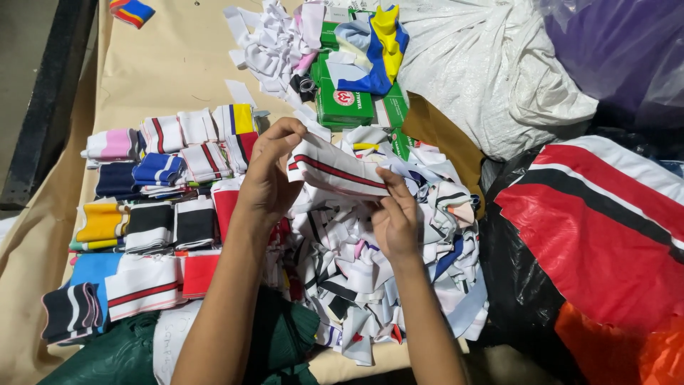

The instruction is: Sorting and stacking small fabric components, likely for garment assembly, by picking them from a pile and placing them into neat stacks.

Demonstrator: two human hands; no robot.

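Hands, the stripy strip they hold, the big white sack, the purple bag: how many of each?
Hands: 2, left hand and right hand
Striped strip: 1
White sack: 1
Purple bag: 1
Total: 5

Lay sorted in folded stacks [153, 207] along the tan tabletop [171, 64]. Sat behind: green boxes [342, 103], white sack [491, 71]. Bulged rightward: red-black bag [598, 235].

White knit strip [335, 171] with red-and-black stripe, held stretched flat above the scrap heap [370, 264].
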